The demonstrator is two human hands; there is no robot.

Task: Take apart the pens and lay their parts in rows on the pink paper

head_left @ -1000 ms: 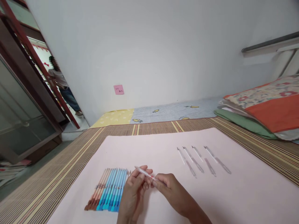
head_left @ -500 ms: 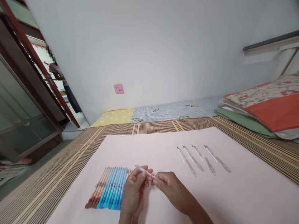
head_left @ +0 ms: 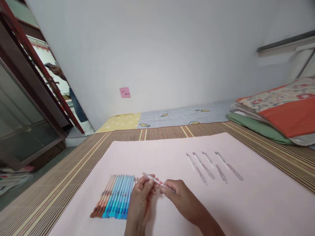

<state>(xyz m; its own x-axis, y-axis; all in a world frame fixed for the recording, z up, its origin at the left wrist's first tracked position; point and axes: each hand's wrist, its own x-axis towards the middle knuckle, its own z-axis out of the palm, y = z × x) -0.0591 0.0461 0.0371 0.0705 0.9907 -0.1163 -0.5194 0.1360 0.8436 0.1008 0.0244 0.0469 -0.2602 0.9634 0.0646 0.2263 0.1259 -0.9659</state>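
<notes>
Between my two hands is a slim pen (head_left: 157, 180) with a pale barrel and a red mark near its middle. My left hand (head_left: 142, 195) pinches the pale, pointed end, which sticks out up and to the left. Fingers of my right hand (head_left: 177, 193) close around the other end, partly hiding it. Left of my left hand lies a row of pens (head_left: 117, 196) in brown-orange and blue shades, side by side; my hand covers its right edge. To the right rest several white refills with dark tips (head_left: 191, 161) beside clear pen barrels (head_left: 208, 172).
A pale pink sheet (head_left: 169, 152) lies on a striped mat (head_left: 81, 157). Folded bedding (head_left: 287, 114) is piled at the right. A pink note (head_left: 125, 92) sticks to the white wall. A person (head_left: 76, 101) stands beyond the doorway at the left.
Both hands keep hold of the pen, which has shifted only slightly; more of its far end shows past my right fingers. The person in the doorway has moved and now holds up a dark object.
</notes>
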